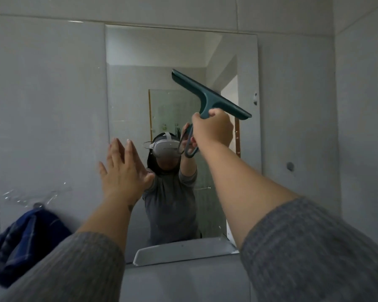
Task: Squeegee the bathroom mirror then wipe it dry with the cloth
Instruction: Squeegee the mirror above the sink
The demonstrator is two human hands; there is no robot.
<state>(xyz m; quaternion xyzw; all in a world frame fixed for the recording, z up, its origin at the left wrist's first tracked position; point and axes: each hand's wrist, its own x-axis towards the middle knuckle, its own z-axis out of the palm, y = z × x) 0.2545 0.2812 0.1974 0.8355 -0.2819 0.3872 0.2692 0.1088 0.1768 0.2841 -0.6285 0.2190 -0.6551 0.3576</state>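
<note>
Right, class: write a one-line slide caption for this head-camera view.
Right hand holds a teal squeegee to the bathroom mirror, left hand open, blue cloth hanging unused.

cloth (20, 243) — cropped at left edge

Both arms wear grey ribbed-knit sleeves pushed up to mid-forearm. The left forearm (118, 212) bears a small dark mark near the wrist. The left hand (123, 171) shows pale, short fingernails; the right hand (213, 129) wears nothing
</note>
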